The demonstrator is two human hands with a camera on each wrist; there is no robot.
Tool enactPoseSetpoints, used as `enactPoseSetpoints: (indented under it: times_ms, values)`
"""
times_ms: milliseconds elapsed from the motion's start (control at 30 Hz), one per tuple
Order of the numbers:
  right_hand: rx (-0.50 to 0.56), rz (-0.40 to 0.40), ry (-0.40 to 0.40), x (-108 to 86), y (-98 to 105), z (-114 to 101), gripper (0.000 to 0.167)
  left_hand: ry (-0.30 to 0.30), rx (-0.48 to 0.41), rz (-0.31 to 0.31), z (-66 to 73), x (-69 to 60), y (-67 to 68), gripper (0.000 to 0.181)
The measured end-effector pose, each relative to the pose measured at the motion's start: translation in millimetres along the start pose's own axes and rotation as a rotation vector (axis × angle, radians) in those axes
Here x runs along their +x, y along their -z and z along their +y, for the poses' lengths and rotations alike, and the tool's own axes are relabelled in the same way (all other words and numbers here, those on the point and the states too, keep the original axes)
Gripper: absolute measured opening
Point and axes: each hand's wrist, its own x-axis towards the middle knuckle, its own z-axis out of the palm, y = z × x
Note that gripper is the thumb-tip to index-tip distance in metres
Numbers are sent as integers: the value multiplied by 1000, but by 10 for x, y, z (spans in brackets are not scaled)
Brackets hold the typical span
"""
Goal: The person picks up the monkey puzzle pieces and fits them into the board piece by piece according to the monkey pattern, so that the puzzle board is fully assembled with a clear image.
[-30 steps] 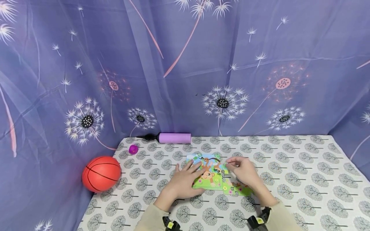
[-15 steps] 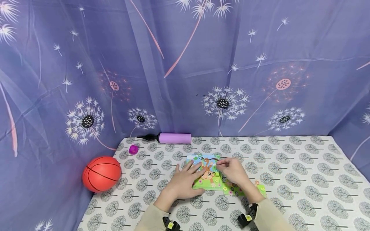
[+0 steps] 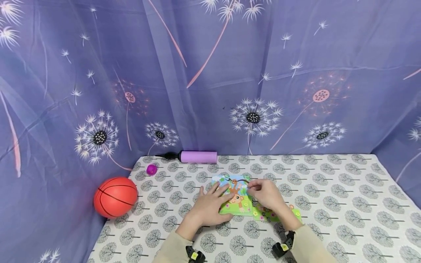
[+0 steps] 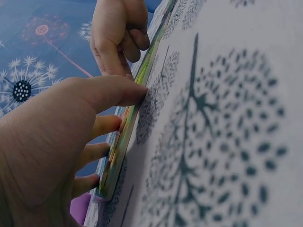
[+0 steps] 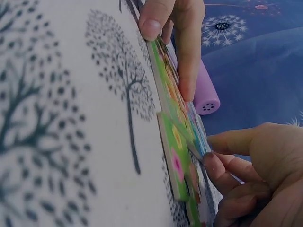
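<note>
Fingers [image 3: 222, 190] spread, left hand [image 3: 208, 209] rests on puzzle [image 3: 241, 205]; right hand [image 3: 268, 195] pinches piece [image 5: 194, 150].

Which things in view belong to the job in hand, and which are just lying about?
Seemingly part of the job:
monkey puzzle, under the left hand
loose flower-print puzzle pieces, beside it
right hand, fingers at the puzzle's edge

Seemingly just lying about, untouched:
red ball with black lines
lilac hand pump
small magenta object, kind unclear
</note>
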Motion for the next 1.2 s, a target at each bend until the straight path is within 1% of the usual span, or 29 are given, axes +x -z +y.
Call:
enactPoseSetpoints:
  times_ms: [133,267,400,500,567,667,733,833,1000,1100,1200]
  values:
    - [-5,-15,25,-21,41,57,15,23,17,1,62,6,37,75]
    - [61,-81,48,-89,140,114,17,45,65,16,136,55,3,77]
    - [66,-173,119,-188,267,184,20,55,109,33,211,106,-60,77]
    - [14,-211,187,-277,348,231,22,55,116,40,246,117,-70,76]
    - [-15,-231,199,-340,385,248,26,53,112,41,237,110,-71,75]
    - [-90,-247,209,-414,408,265,37,41,105,43,184,91,-76,75]
    - [-120,-259,203,-459,419,257,44,29,103,39,144,80,-77,74]
    - [-158,-260,198,-501,430,229,50,7,93,42,87,65,-65,73]
    - [-209,-264,167,-539,428,193,48,-20,78,21,11,34,-49,73]
    - [-232,-263,162,-550,416,190,44,-32,73,10,-18,15,-51,73]
    - [-232,-253,169,-557,410,186,44,-40,59,15,-37,1,-45,73]
